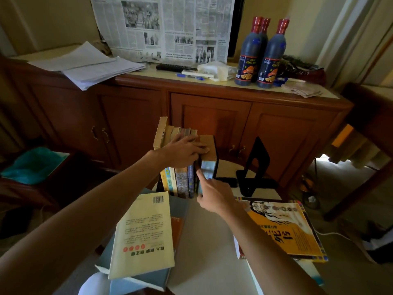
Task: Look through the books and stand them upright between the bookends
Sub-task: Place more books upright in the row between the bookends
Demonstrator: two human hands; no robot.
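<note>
Books (182,167) stand upright in a short row at the far side of a small white table (204,241), spines facing the person and yellowed page tops showing. The spines are mixed: yellow, pale patterned, dark blue, and at the right end a thicker book (207,165) with a pale bluish spine and a brown top edge. Just right of that thick book stands a black metal bookend (258,162), apart from the row, its flat foot on the table.

The left hand (185,149) lies palm down across the tops of the row, fingers straight and close together, reaching onto the thick book's top. The right hand (212,194) is lower, at the front of the row; its forefinger is stretched out and touches the thick book's spine, while the other fingers are curled in.

Nearer the person, a cream book (144,239) lies flat, back cover up, with a barcode and red dots, resting on a grey-blue book (140,282). To the right a yellow book (285,228) with a drawn face lies flat atop others.

Behind the table is a wooden cabinet (212,116) carrying dark sauce bottles (261,52), loose papers (89,64) and a hanging newspaper (163,28).
</note>
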